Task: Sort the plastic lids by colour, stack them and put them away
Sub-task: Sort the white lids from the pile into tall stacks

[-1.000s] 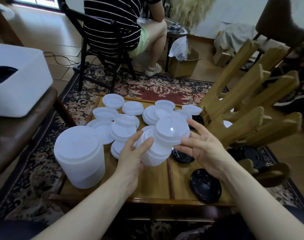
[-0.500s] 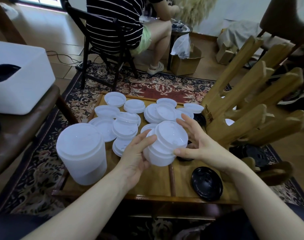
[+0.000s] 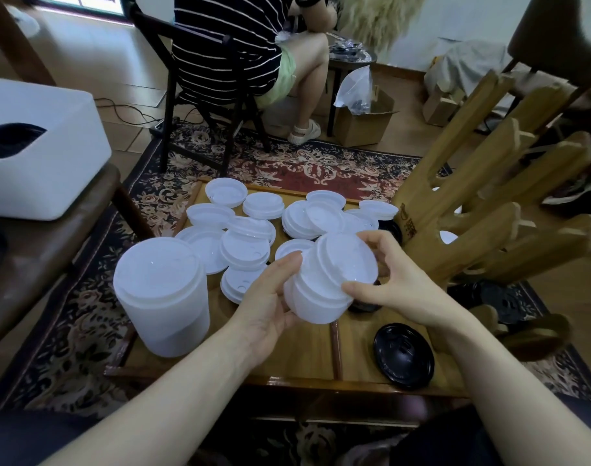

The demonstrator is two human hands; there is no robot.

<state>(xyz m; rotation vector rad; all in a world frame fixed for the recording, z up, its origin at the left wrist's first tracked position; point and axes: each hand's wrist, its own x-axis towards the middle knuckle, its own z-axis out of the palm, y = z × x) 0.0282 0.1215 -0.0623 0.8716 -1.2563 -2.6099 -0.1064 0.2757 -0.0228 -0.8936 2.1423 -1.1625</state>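
I hold a short tilted stack of white lids [image 3: 331, 280] above the wooden table [image 3: 304, 351]. My left hand [image 3: 270, 297] cups its lower left side, thumb along the rim. My right hand [image 3: 391, 280] grips the top lid from the right, fingers curled over its far edge and thumb on its near edge. A taller stack of white lids [image 3: 161, 294] stands at the table's left. Several loose white lids [image 3: 243, 247] lie scattered behind. A black lid [image 3: 403, 354] lies at the front right; another black lid [image 3: 364, 306] is partly hidden under the held stack.
A wooden rack [image 3: 489, 210] with slanted pegs rises on the right. A white box [image 3: 35, 149] sits on a brown bench at the left. A person in a striped top [image 3: 226, 38] sits on a black chair beyond the table. More black lids [image 3: 502, 297] lie under the rack.
My right hand's fingers have curled over the top lid's far edge, closing on the stack. The stack has tilted a little more and sits slightly higher between both hands.
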